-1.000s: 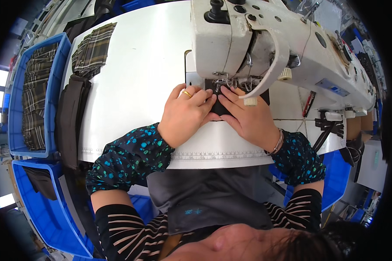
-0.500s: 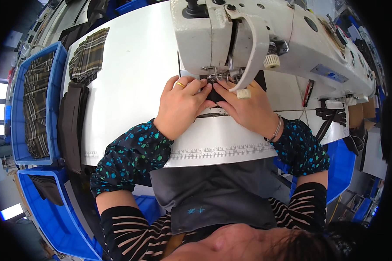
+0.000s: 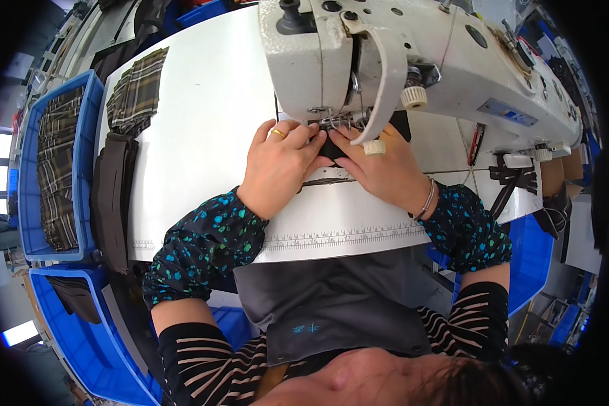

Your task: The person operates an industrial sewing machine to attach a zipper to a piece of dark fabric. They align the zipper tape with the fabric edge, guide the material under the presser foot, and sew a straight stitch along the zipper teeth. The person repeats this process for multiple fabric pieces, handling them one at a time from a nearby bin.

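A piece of black fabric lies under the presser foot of a white sewing machine. My left hand, with a gold ring on one finger, grips the fabric's left side, thumb and fingertips drawn together close to the foot. From the other side my right hand, a bracelet at its wrist, holds the same fabric with its index finger near the foot. Both thumbs point toward each other just in front of it. The machine's curved guard partly covers my right fingers, and the needle tip cannot be made out.
Plaid fabric pieces and a dark folded stack lie along the table's left edge, beside a blue bin of plaid pieces. Red-and-black snips and dark strips lie right. A ruler scale follows the front edge.
The view has shifted slightly, moving the machine a little left in the picture. Both hands keep nearly the same hold on the black fabric beside the presser foot.
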The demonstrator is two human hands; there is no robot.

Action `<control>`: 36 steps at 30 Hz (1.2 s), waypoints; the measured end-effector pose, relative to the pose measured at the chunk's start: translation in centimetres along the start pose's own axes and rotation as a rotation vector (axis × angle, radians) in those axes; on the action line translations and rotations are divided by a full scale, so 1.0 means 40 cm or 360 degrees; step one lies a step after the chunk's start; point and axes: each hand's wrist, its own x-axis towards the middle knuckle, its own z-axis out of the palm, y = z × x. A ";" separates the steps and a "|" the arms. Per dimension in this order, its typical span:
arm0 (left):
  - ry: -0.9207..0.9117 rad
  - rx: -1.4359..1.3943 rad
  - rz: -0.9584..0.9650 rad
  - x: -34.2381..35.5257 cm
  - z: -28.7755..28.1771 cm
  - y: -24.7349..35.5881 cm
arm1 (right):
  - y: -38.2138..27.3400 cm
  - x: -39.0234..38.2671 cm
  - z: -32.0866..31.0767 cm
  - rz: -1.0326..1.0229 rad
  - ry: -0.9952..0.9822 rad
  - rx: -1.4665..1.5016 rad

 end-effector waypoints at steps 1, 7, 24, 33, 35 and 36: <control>-0.0005 -0.0002 -0.0001 0.000 -0.001 0.000 | -0.001 0.000 -0.001 0.0005 -0.0011 0.0006; -0.0041 -0.0015 -0.0027 0.005 -0.004 0.011 | 0.005 -0.009 -0.010 0.0010 -0.0047 0.0014; -0.0090 -0.0127 -0.0093 -0.023 -0.026 0.069 | -0.102 -0.035 -0.122 -0.0127 -0.0486 -0.0172; -0.0152 -0.0024 -0.0014 -0.016 -0.041 0.068 | -0.025 -0.017 -0.081 0.0086 -0.0207 -0.0040; -0.0157 -0.0047 -0.0005 -0.015 -0.039 0.066 | -0.033 -0.021 -0.069 0.0084 -0.0203 -0.0129; -0.0147 -0.0052 0.0003 -0.016 -0.037 0.063 | -0.037 -0.018 -0.061 0.0086 -0.0193 -0.0185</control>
